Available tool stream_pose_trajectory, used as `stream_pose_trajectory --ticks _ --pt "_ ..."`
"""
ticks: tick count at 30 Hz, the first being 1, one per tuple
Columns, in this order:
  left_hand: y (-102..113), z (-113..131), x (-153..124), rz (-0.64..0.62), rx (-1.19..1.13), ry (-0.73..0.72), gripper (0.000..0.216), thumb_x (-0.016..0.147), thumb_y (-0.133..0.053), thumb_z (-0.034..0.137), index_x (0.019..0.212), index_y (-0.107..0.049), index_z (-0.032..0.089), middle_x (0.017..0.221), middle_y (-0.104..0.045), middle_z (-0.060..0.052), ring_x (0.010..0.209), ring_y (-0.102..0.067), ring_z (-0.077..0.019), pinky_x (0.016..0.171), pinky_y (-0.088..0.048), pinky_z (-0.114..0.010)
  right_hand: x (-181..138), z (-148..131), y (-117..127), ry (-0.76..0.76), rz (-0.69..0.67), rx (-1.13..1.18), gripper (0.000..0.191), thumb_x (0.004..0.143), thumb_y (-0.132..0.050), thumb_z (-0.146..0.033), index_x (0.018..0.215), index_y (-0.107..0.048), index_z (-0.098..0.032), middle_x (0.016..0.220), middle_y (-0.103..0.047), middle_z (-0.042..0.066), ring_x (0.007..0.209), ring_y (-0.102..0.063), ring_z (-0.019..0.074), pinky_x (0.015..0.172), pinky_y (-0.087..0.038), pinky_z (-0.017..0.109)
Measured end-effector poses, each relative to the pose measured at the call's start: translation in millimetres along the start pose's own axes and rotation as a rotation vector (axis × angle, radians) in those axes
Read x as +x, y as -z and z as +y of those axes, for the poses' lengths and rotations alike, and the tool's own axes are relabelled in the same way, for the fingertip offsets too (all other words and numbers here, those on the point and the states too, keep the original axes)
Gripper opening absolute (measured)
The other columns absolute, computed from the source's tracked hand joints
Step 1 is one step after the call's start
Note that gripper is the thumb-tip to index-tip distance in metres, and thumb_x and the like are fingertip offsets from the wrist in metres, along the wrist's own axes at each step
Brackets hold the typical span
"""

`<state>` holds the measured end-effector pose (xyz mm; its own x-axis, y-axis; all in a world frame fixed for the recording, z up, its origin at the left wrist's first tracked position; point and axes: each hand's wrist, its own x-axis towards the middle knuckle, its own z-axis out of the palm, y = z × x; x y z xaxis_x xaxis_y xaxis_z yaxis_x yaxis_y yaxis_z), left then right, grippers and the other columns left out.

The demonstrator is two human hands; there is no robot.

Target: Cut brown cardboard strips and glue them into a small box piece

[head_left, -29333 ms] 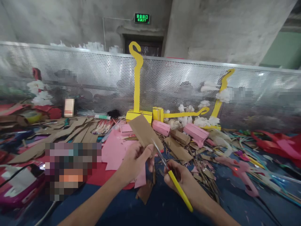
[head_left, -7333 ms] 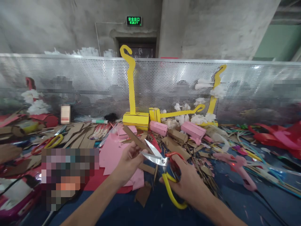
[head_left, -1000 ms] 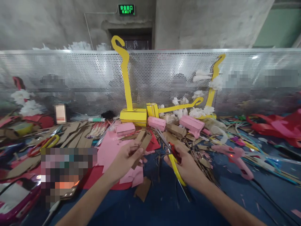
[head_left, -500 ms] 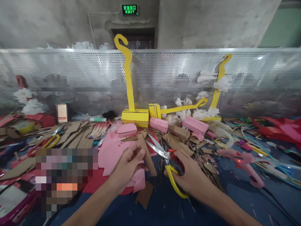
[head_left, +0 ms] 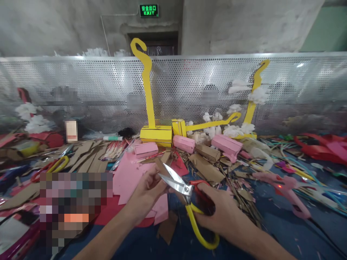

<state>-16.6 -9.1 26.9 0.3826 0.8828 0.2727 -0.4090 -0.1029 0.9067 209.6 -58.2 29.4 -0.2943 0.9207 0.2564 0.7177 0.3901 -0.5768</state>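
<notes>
Seen from the head camera, a person's two bare hands meet in front of the body over a blue surface [head_left: 151,249] crowded with craft scraps. The left forearm slants up from the lower left; the left hand [head_left: 151,187] is bent at the knuckles, thumb and fingers drawn together in a pinch on a narrow cardboard strip [head_left: 162,168], which is partly hidden by the blades and fingers. From the lower right, the right forearm reaches inward, the right hand [head_left: 218,206] gripping scissors [head_left: 186,189] by their red and yellow handles, its back turned up and its fingers curled out of sight. The blades stand spread in a V, aimed up and to the left, their tips beside the left fingertips; whether they touch the strip is unclear. Under and beside the left hand lie a pink sheet [head_left: 128,178] and a red sheet [head_left: 112,211], with a torn cardboard scrap [head_left: 168,227] nearer the wearer. Beyond the hands, small pink boxes [head_left: 146,149] sit near an upright yellow hook [head_left: 148,90] on its yellow base, before a perforated metal panel [head_left: 94,79]. A pink glue gun [head_left: 287,184] rests well to the right.
</notes>
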Motion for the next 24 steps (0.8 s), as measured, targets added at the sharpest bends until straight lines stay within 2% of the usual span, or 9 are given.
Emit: stream_pose_trajectory --ticks 5,13,18,21,24 --pt "3.6 0.3 -2.5 0.014 0.005 0.029 0.019 0.090 -0.069 0.030 0.108 -0.066 0.023 0.098 -0.072 -0.004 0.093 -0.069 -0.0187 0.085 -0.058 -0.034 -1.0 3.2 -2.7 0.009 -0.014 0.014 0.015 0.079 -0.067 -0.027 0.092 -0.061 -0.022 0.068 -0.055 -0.006 0.060 -0.048 0.0135 0.053 -0.029 0.026" --pt "6.7 0.5 -2.7 0.020 0.015 0.035 0.012 0.090 -0.069 0.027 0.103 -0.067 0.025 0.098 -0.072 -0.001 0.094 -0.068 -0.0172 0.084 -0.058 -0.032 -0.2 3.6 -5.2 0.022 0.003 0.054 0.014 0.080 -0.064 -0.025 0.093 -0.062 -0.023 0.068 -0.058 -0.004 0.059 -0.050 0.0144 0.053 -0.032 0.025" --pt "10.6 -0.8 -3.1 0.051 0.021 0.071 0.017 0.090 -0.070 0.029 0.106 -0.065 0.025 0.097 -0.067 -0.001 0.088 -0.066 -0.0145 0.079 -0.059 -0.030 -0.7 3.4 -6.9 -0.003 -0.004 0.078 0.014 0.082 -0.066 -0.031 0.081 -0.054 -0.023 0.063 -0.051 -0.006 0.055 -0.043 0.0128 0.051 -0.029 0.025" --pt "8.2 1.0 -2.3 0.030 0.027 0.045 0.018 0.091 -0.069 0.030 0.107 -0.063 0.023 0.096 -0.066 -0.002 0.088 -0.066 -0.0149 0.077 -0.059 -0.030 1.1 2.1 -8.9 -0.009 -0.001 0.092 0.020 0.081 -0.066 -0.030 0.076 -0.048 -0.024 0.062 -0.048 -0.007 0.055 -0.039 0.0121 0.050 -0.027 0.025" --pt "2.0 4.5 -1.0 0.036 0.043 -0.029 0.027 0.090 -0.070 0.031 0.112 -0.055 0.024 0.092 -0.066 -0.001 0.078 -0.064 -0.0127 0.068 -0.058 -0.026 2.4 0.4 -12.1 -0.025 0.017 0.111 0.022 0.081 -0.066 -0.028 0.076 -0.045 -0.024 0.065 -0.050 -0.006 0.058 -0.043 0.0132 0.052 -0.031 0.024"
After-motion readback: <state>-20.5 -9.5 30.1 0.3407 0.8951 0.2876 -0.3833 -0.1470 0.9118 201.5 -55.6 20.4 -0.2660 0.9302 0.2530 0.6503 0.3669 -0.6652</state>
